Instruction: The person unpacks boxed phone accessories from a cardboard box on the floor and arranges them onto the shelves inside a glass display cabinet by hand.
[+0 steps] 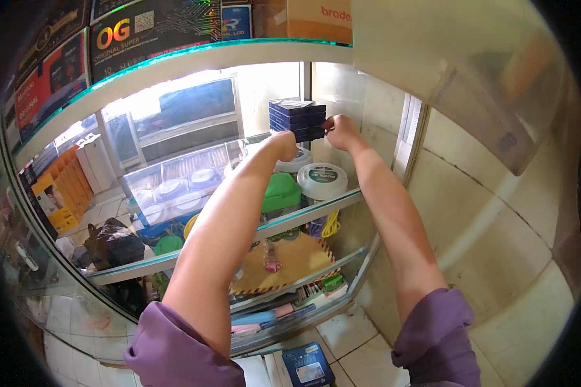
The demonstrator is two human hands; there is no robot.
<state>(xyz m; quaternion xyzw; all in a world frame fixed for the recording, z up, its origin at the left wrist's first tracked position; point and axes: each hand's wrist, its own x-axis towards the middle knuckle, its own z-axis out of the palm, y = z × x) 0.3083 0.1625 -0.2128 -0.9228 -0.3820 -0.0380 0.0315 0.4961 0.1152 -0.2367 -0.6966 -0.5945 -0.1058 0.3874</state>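
Both my arms reach into a glass display cabinet. A stack of several small dark blue boxes point(297, 120) is held upright between my hands. My left hand point(283, 146) is closed at the stack's lower left side, its fingertips partly hidden. My right hand point(342, 131) pinches the right side of the stack. Under the hands stand round plastic tubs, among them a white-lidded tub point(323, 178). A green container point(281, 192) is beside that tub on the glass shelf.
Boxes such as the black OG box point(155, 35) fill the shelf above. Glass shelf edges point(310, 216) run below my arms. A lower shelf holds a brown envelope point(290, 261). A tiled wall point(478, 226) is close on the right; a blue box point(308, 364) lies on the floor.
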